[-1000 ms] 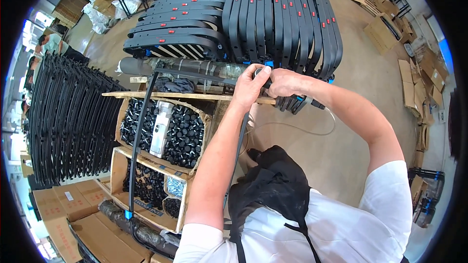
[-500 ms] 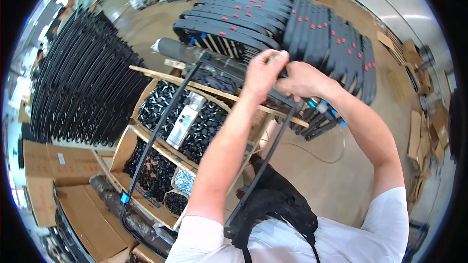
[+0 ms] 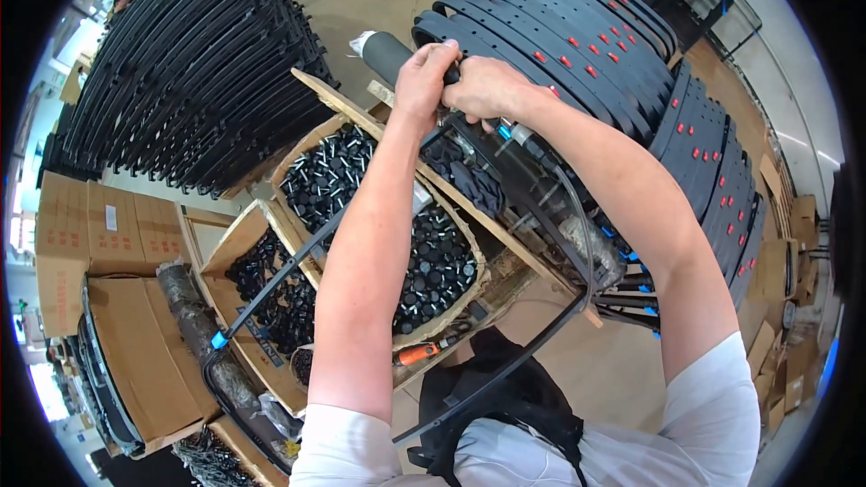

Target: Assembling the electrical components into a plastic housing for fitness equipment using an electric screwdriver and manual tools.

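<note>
Over the far corner of a black metal frame (image 3: 277,284), my two hands meet. My left hand (image 3: 422,83) is closed, fingertips pinched together; whatever lies in them is hidden. Right beside it, my right hand (image 3: 487,90) wraps round a dark air tool (image 3: 452,75), of which only a small part shows. A blue fitting and metal coupler (image 3: 518,133) sit just below that hand, with a grey hose (image 3: 585,239) curving down from them. Under my left forearm are cardboard boxes of black-headed bolts (image 3: 329,171) and round black knobs (image 3: 437,261).
Stacked black curved panels with red tabs (image 3: 577,45) stand at the far right. A tall stack of black frames (image 3: 189,72) rises at the left. Nearer are a wooden rail (image 3: 514,239), a wrapped roller (image 3: 203,329), a carton (image 3: 149,352) and an orange-handled tool (image 3: 417,354).
My view has turned, so the panel stacks sit further right. Both hands remain together at the frame's far end, now further left and higher in view. The hose and orange-handled tool show more.
</note>
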Demonstrator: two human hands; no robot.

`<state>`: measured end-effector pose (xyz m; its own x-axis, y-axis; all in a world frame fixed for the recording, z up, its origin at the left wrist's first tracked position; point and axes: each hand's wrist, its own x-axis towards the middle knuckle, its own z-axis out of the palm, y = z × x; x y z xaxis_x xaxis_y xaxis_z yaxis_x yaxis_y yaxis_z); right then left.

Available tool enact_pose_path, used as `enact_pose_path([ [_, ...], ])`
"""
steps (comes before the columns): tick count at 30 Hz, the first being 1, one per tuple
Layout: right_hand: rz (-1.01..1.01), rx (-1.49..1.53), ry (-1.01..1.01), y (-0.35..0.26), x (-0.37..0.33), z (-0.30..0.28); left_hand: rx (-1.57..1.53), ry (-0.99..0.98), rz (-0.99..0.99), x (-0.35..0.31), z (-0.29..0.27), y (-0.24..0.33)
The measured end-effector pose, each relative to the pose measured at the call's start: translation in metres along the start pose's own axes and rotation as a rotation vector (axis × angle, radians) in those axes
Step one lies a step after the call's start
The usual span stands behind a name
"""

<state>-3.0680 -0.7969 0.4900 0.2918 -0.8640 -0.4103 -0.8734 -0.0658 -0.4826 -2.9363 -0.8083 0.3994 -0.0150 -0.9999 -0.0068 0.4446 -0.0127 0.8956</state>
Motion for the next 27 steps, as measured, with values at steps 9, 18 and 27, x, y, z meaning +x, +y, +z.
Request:
enact_pose_path([
  [9, 0.021, -0.072, -0.087, 0.001, 0.016, -0.003, 0.032, 0.023, 0.011, 0.009, -0.004, -0.011],
  [18, 0.029, -0.001, -0.132, 0.015, 0.035, 0.012, 0.054, 0.054, 0.023, 0.004, -0.003, -0.020],
  [27, -0.035, 0.271, -0.136, 0.027, 0.049, 0.013, 0.009, 0.067, 0.030, 0.005, 0.001, -0.022],
])
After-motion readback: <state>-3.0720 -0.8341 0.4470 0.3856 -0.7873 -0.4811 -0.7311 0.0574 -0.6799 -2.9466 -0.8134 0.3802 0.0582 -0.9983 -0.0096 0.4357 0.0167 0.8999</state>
